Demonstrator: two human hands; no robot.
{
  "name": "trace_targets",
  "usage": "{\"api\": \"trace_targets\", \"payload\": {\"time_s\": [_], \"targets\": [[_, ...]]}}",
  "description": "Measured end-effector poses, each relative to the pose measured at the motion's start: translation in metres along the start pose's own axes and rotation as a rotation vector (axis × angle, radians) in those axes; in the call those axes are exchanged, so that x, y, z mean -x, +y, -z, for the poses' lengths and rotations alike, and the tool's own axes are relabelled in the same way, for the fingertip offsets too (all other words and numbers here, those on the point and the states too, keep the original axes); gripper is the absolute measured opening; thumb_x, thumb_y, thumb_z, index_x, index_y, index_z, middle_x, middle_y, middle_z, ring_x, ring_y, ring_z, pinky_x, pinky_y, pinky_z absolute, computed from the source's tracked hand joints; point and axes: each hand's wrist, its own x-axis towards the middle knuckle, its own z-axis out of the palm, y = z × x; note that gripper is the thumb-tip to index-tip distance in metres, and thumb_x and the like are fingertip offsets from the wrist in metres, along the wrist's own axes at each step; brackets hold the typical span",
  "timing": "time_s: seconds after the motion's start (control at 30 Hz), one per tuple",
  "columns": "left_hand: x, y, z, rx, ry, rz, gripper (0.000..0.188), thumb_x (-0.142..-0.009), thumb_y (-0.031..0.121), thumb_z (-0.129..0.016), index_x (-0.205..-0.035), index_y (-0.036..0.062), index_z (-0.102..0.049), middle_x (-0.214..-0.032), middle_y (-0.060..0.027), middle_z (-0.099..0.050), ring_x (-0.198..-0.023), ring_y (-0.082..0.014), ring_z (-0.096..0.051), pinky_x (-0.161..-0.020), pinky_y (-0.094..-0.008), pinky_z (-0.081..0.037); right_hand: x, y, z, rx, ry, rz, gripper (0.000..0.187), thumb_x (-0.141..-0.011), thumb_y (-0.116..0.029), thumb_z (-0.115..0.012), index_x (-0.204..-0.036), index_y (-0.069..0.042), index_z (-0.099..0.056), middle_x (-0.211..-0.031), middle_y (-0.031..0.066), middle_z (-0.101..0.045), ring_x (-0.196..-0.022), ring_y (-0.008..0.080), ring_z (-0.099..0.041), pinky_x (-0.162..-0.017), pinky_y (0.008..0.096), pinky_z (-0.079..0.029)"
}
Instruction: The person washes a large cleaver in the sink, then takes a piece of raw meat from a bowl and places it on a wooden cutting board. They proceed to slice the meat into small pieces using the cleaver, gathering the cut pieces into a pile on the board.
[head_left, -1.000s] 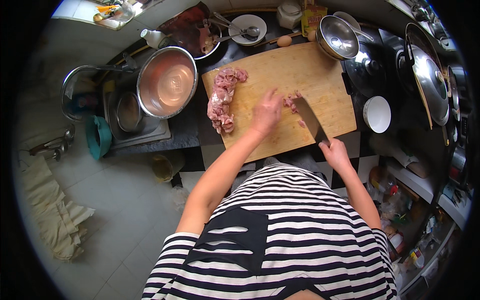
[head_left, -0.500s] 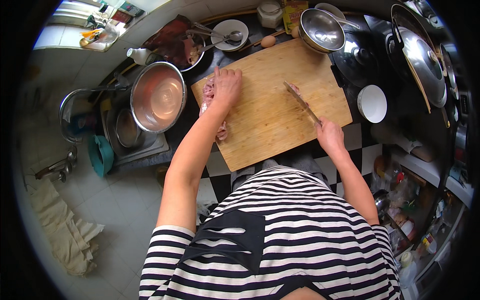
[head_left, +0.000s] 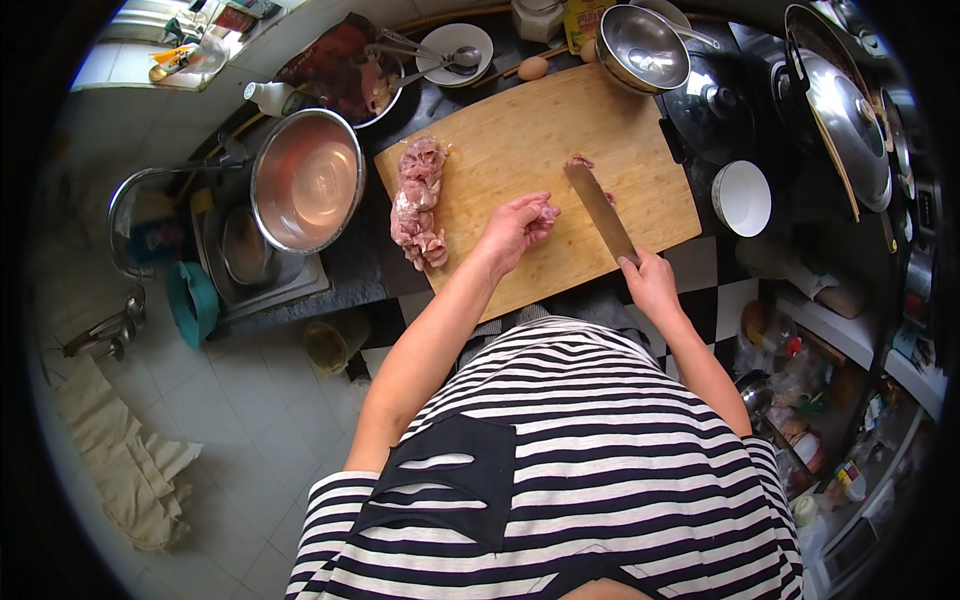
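My left hand (head_left: pixel 515 229) is closed around a small piece of raw meat (head_left: pixel 545 213), held above the middle of the wooden cutting board (head_left: pixel 500 150). In my right hand (head_left: pixel 650 280) is the handle of a cleaver (head_left: pixel 603 215); its broad blade slants up and left over the board's right half. Small scraps of raw meat (head_left: pixel 580 161) lie by the blade's tip and partly beneath it. Along the board's left edge rests a long pile of pink raw meat pieces (head_left: pixel 418 205).
Left of the board stands a metal basin (head_left: pixel 310 180) beside the sink (head_left: pixel 290 285). Behind are a bowl with meat and a dark bag (head_left: pixel 345 75), a white bowl with spoons (head_left: pixel 455 50) and an egg (head_left: pixel 533 68). A steel pan (head_left: pixel 645 50) overlaps the far right corner; a white bowl (head_left: pixel 742 198) sits right.
My left hand has come from the meat pile toward the board's middle, carrying a piece. The whole pile now shows. The cleaver's broad side has turned more into view.
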Motion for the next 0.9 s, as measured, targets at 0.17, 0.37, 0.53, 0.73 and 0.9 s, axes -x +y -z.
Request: {"api": "trace_targets", "payload": {"time_s": [0.17,0.37,0.53,0.73,0.9], "targets": [[0.004,-0.01,-0.009,-0.355,0.105,-0.095,0.027,-0.09,0.011,-0.058,-0.116,0.0041,-0.055,-0.102,-0.0092,-0.07,-0.091,-0.0173,-0.065,-0.073,-0.0323,-0.052,0.001,-0.013,0.005,-0.02,-0.008,0.007,0.027,-0.089,-0.022,-0.06,-0.104,0.001,-0.065,-0.085,0.0249,-0.067,-0.084,0.0437,-0.064,-0.073,0.047,-0.05],[0.005,-0.019,-0.01,-1.7,0.333,-0.834,0.016,-0.083,0.006,-0.059,-0.099,0.0034,-0.057,-0.079,-0.0207,-0.064,-0.08,-0.0379,-0.065,-0.066,-0.0405,-0.051,0.005,-0.024,0.009,-0.031,-0.062,-0.024,0.027,-0.089,-0.02,-0.06,-0.105,0.001,-0.065,-0.087,0.0234,-0.068,-0.085,0.0414,-0.066,-0.073,0.0453,-0.05],[-0.021,-0.035,0.021,-1.071,0.349,-0.497,0.006,-0.087,0.002,-0.055,-0.092,0.0026,-0.052,-0.076,-0.0111,-0.065,-0.066,-0.0239,-0.065,-0.057,-0.0351,-0.05,0.008,-0.027,0.006,-0.034,-0.078,-0.014,0.025,-0.089,-0.02,-0.061,-0.101,0.002,-0.064,-0.084,0.0233,-0.067,-0.082,0.0417,-0.065,-0.072,0.0452,-0.05],[-0.015,-0.02,0.021,-0.558,0.358,-0.189,0.007,-0.09,0.004,-0.054,-0.093,0.0015,-0.048,-0.076,-0.008,-0.065,-0.066,-0.0164,-0.064,-0.056,-0.0305,-0.051,0.006,-0.025,-0.009,-0.015,-0.148,0.039,0.024,-0.089,-0.023,-0.059,-0.092,0.001,-0.062,-0.08,0.0233,-0.065,-0.081,0.0431,-0.063,-0.07,0.049,-0.048],[-0.004,-0.026,0.034,-0.906,0.497,-0.267,0.008,-0.089,0.005,-0.055,-0.095,0.0019,-0.05,-0.081,-0.0148,-0.067,-0.065,-0.0259,-0.065,-0.058,-0.0363,-0.052,0.004,-0.039,-0.028,0.09,-0.234,0.044,0.024,-0.091,-0.024,-0.057,-0.094,-0.001,-0.062,-0.084,0.0226,-0.066,-0.085,0.0431,-0.063,-0.074,0.0509,-0.049]]}}
